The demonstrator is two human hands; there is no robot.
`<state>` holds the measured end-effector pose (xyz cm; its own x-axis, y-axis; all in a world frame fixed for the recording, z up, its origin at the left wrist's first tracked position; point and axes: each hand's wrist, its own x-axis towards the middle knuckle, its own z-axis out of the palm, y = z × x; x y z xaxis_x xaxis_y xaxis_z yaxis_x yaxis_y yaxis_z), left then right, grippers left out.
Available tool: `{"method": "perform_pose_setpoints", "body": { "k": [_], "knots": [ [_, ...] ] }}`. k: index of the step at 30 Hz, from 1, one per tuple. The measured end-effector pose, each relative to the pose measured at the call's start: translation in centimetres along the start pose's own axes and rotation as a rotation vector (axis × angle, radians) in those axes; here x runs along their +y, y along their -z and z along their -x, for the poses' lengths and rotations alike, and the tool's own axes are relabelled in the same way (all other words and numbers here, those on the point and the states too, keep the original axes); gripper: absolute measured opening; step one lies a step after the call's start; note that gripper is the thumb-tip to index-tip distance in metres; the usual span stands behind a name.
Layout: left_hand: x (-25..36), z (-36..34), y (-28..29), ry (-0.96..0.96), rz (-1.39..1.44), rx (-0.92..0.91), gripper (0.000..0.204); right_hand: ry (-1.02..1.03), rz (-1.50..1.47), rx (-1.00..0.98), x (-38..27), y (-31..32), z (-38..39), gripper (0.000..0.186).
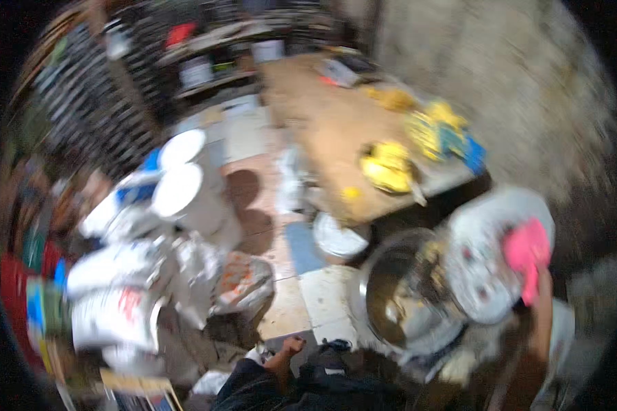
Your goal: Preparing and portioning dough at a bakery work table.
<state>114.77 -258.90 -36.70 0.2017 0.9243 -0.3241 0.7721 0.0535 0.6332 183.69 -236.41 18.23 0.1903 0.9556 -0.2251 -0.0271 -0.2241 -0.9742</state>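
Note:
On the right my right hand (pixel 540 270) grips a pink plastic object (pixel 528 243), blurred, over a pale, speckled round item (pixel 473 253), perhaps a lid or tray. Just left of that stands a large steel pot (pixel 370 294) with murky, lumpy contents that I cannot make out. My left hand (pixel 293 346) is low in the middle, near my dark clothing, with fingers curled; whether it holds anything is too blurred to tell.
A brown table (pixel 308 103) bears yellow bundles (pixel 387 164) against the wall. A white bucket (pixel 339 240) stands below it. White drums (pixel 178 192) and stacked sacks (pixel 116 274) line the left side, with shelves (pixel 212 41) behind and a tiled floor (pixel 240 137) between.

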Motion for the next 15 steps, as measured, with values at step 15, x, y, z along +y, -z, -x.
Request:
{"method": "perform_pose_setpoints", "body": {
  "k": [15],
  "knots": [
    [5.5, 14.7, -2.8, 0.889, 0.517, 0.29, 0.041, 0.1, 0.199, -0.251, 0.4, -7.4, 2.9, 0.041]
  ]
}}
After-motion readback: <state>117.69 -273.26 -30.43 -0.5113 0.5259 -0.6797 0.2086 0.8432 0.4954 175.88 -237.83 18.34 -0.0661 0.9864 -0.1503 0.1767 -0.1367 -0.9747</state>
